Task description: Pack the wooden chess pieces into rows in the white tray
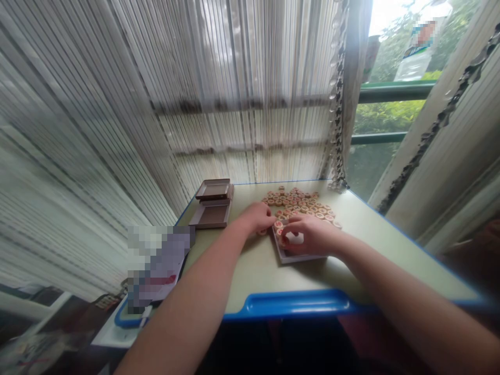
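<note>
Many round wooden pieces with red and dark marks lie in a loose cluster on the pale table. An open shallow box stands in front of them, with a few pieces along its left side. My right hand is over this box, its fingers curled round a piece at the left side. Beside the box's upper left corner is my left hand, fingers bent together and pointing down near a piece on the table; whatever it may hold is hidden.
Two shallow brown boxes, one farther back and one nearer, are at the table's back left. A blurred bag-like item lies at the left edge. Curtains hang behind; a blue tray rim lines the front.
</note>
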`<state>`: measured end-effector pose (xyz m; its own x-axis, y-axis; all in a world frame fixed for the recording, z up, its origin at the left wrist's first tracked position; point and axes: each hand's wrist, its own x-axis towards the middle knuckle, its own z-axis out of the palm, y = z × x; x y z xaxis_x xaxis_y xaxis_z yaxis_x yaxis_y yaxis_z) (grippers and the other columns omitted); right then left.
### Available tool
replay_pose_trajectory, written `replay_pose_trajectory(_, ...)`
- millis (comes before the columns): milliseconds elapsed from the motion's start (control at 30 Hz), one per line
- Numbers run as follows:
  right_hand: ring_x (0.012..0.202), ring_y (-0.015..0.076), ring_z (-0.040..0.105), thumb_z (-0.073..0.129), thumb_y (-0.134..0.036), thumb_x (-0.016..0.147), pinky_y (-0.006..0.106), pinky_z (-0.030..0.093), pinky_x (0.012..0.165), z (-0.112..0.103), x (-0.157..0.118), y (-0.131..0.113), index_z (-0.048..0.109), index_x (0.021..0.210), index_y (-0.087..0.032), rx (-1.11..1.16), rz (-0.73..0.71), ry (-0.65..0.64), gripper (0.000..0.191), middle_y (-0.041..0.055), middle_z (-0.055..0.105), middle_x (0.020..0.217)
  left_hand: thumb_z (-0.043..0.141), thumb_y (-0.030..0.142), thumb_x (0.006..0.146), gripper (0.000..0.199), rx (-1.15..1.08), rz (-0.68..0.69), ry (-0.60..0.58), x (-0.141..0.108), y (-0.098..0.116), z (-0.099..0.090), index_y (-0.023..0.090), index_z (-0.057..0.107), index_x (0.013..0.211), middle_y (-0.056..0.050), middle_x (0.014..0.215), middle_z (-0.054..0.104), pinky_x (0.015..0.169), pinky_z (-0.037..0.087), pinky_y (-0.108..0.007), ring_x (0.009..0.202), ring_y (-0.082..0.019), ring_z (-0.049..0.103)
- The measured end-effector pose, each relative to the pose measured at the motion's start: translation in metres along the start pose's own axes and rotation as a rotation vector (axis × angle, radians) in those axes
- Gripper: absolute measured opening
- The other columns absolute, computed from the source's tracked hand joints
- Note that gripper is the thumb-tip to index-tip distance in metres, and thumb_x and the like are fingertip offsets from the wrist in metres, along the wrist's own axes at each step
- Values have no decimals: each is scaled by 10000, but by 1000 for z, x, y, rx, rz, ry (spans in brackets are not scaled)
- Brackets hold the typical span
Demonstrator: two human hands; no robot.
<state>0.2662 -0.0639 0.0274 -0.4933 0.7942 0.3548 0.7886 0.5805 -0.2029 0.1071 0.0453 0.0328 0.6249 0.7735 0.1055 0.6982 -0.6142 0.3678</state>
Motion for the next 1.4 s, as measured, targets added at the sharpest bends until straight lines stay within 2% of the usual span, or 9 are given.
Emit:
replay_pose_trajectory(167, 753, 162, 525, 621, -336, 724, 272, 415, 651, 0, -1, 1, 692, 819, -229, -24, -3, 40, 159, 43, 597, 778, 458, 350, 752, 306, 21, -16, 323, 6, -13, -5, 143, 668, 671, -55, 608, 613, 541, 312, -256, 556, -133, 480)
replay_pose_trajectory(267, 758, 163, 521, 629, -353, 723, 275, 419, 652, -3, 0, 0, 691, 833, -224, 6, 5, 28, 181, 48, 590, 784, 445, 355, 771, 317, 21, -52, 402, 8, -20, -5, 143, 666, 687, -76, 655, 638, 572, 333, -267, 596, -152, 516)
replay_pose_trajectory(400, 793, 171, 527, 603, -368, 748, 284, 423, 671, -5, 3, 6, 680, 904, -213, 67, 42, 26, 233, 59, 592, 832, 444, 371, 786, 326, 48, -102, 391, 9, -25, -2, 144, 662, 704, -98, 711, 659, 623, 372, -275, 671, -181, 572)
replay_pose_trajectory(500, 815, 178, 530, 557, -282, 769, 296, 419, 713, -5, 4, 16, 675, 922, -193, 58, 120, 53, 212, 63, 607, 834, 431, 360, 798, 310, 88, -176, 390, 11, -29, -1, 154, 662, 781, -102, 807, 674, 679, 407, -282, 777, -207, 604)
replay_pose_trajectory(600, 793, 178, 526, 561, -198, 707, 282, 407, 698, -4, 4, 23, 684, 835, -186, 10, 153, -14, 178, 51, 611, 789, 433, 315, 801, 289, 78, -259, 405, 13, -34, -1, 171, 622, 965, -80, 860, 675, 735, 433, -289, 857, -211, 611)
replay_pose_trajectory(733, 706, 155, 506, 574, -198, 654, 252, 386, 622, -1, 4, 23, 654, 681, -182, -7, 134, -130, 86, 36, 591, 726, 426, 249, 806, 339, 61, -270, 435, 12, -39, -2, 155, 526, 1117, -69, 815, 668, 785, 436, -297, 885, -205, 613)
replay_pose_trajectory(1100, 695, 153, 499, 597, -277, 681, 249, 372, 634, 1, 9, 18, 656, 705, -184, 9, 132, -126, 112, 32, 594, 707, 401, 239, 832, 285, 131, -226, 349, 10, -22, 3, 199, 534, 1081, -73, 939, 668, 761, 445, -295, 870, -200, 609)
replay_pose_trajectory(1267, 721, 160, 505, 582, -259, 714, 253, 382, 645, 3, 8, 24, 665, 712, -195, -12, 128, -48, 104, 30, 605, 707, 394, 245, 834, 286, 202, -257, 305, 8, -19, 2, 207, 566, 1060, -83, 953, 667, 758, 450, -303, 894, -212, 610)
replay_pose_trajectory(1400, 803, 184, 507, 552, -248, 747, 287, 402, 723, 7, 6, 45, 675, 831, -194, -90, 249, 162, 159, 55, 617, 809, 407, 292, 825, 261, 250, -264, 266, 7, -18, 1, 204, 597, 981, -83, 925, 669, 713, 456, -300, 868, -218, 617)
